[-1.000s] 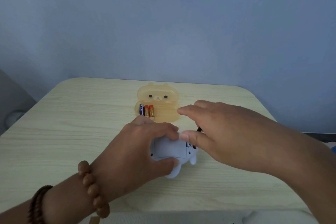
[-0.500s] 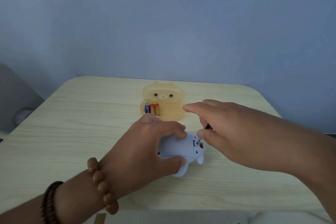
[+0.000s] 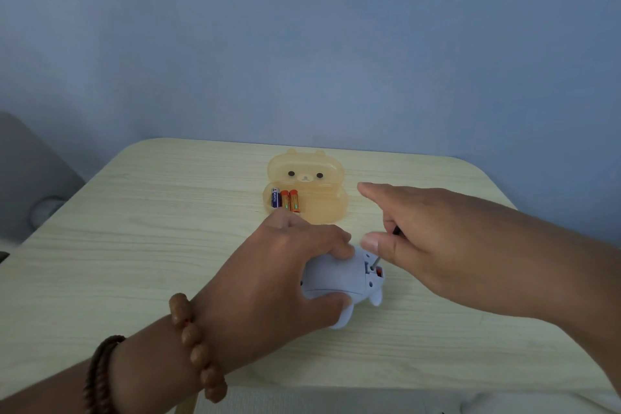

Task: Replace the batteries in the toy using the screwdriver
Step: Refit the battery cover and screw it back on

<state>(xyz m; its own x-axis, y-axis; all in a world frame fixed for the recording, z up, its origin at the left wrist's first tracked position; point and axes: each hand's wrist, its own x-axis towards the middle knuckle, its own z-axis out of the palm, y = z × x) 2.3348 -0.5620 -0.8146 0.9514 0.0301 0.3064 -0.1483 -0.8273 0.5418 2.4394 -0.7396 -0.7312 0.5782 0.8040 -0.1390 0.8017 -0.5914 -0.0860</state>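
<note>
Left hand: my left hand [image 3: 285,265] is closed around the toy [image 3: 339,282], fingers over its far side and thumb on the near edge, pinning it to the table [image 3: 134,245].
Right hand: my right hand [image 3: 433,245] is pinched on the screwdriver [image 3: 386,247], thumb and bent fingers around the handle, while the forefinger sticks out straight and touches nothing.
Screwdriver: only a dark bit of handle and the thin shaft show below my thumb; the tip slants down and to the left into the toy's underside.
Toy: it lies belly-up under my left palm, just left of my right hand, pale blue-grey, with a small opening where something orange-red shows right at the tip.
Step in hand: I judge I am working at the battery cover, the tip at its screw or its edge; I cannot tell which, nor whether the cover is loose.
Batteries: three batteries [image 3: 285,199] lie side by side beyond my left knuckles, one dark blue and two orange.
Case: they sit in the left part of the open amber bear-faced case [image 3: 322,208], just beyond both hands.
Next move: it calls for steady downward pressure, a firm hold on the toy, and the tip kept seated so it does not skid off the plastic.
</note>
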